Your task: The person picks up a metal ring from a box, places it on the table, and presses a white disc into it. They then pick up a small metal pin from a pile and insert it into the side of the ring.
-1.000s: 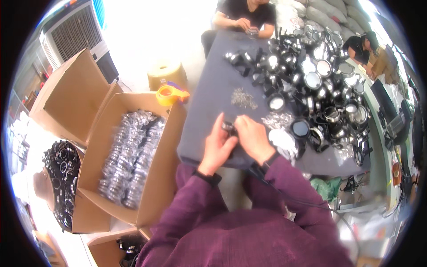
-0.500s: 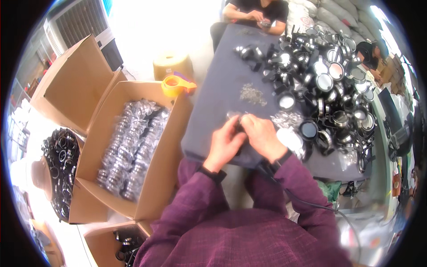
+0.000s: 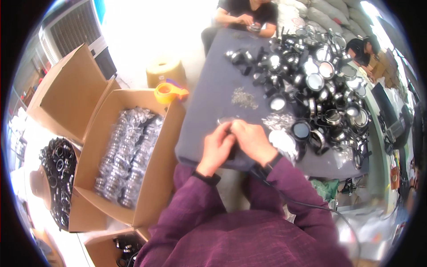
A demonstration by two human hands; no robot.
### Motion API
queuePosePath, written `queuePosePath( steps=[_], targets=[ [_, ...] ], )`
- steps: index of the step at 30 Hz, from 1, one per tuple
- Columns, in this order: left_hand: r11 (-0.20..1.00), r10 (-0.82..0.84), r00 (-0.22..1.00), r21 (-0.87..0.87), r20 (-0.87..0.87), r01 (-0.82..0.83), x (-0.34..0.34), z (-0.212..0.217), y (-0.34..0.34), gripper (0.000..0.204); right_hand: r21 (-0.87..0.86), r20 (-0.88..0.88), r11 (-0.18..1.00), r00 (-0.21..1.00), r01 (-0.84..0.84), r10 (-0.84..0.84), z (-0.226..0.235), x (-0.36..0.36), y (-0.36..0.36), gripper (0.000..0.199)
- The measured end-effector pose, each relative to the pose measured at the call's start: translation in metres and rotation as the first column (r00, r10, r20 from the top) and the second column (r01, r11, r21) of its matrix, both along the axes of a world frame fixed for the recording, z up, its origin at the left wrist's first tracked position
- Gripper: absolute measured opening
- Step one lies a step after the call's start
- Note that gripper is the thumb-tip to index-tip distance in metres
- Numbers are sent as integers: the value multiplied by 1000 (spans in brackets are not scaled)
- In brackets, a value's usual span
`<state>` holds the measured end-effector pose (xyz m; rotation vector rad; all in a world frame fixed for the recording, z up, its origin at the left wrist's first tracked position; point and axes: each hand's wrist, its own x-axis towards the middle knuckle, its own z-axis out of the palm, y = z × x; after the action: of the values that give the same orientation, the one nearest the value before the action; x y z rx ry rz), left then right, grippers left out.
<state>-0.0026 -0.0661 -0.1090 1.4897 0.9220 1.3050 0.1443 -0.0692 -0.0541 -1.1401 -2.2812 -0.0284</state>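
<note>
Both left hand (image 3: pixel 216 144) and right hand (image 3: pixel 252 141) curl their fingers narrowly around a small, mostly hidden piece with a pale shiny edge (image 3: pixel 224 120). It peeks out at eleven o'clock from the fingertips, nearer the left hand; its long axis cannot be told.

1. A single head view, from the left of two fisheye cameras worn side by side on the head; upright, unmirrored;
2. it faces down and forward past the purple sleeves (image 3: pixel 187 211), which rise from the lower edge; the left hand (image 3: pixel 215 149) and right hand (image 3: pixel 253 141) sit near mid-picture, at arm's reach;
3. the wide lens spans from the open carton (image 3: pixel 162 158) at left, across the grey table (image 3: pixel 207 95), to a co-worker (image 3: pixel 265 14) at the top edge.
</note>
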Motion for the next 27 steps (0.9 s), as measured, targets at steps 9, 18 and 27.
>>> queuePosePath(
  steps=[9, 18, 27],
  targets=[
    [987, 149, 989, 50, 12, -150, 3, -10, 5, 18, -299, -430, 954, 894, -6, -129, 1, 19, 8, 11],
    [985, 160, 987, 77, -27, -157, 4, -5, 7, 19, -284, -495, 922, 783, 264, -377, 23, 98, 33, 6],
    [990, 119, 992, -68, -39, -121, 2, 3, -1, 20, -377, -446, 881, 777, 286, -444, 28, 115, 0, 9]
  ],
)
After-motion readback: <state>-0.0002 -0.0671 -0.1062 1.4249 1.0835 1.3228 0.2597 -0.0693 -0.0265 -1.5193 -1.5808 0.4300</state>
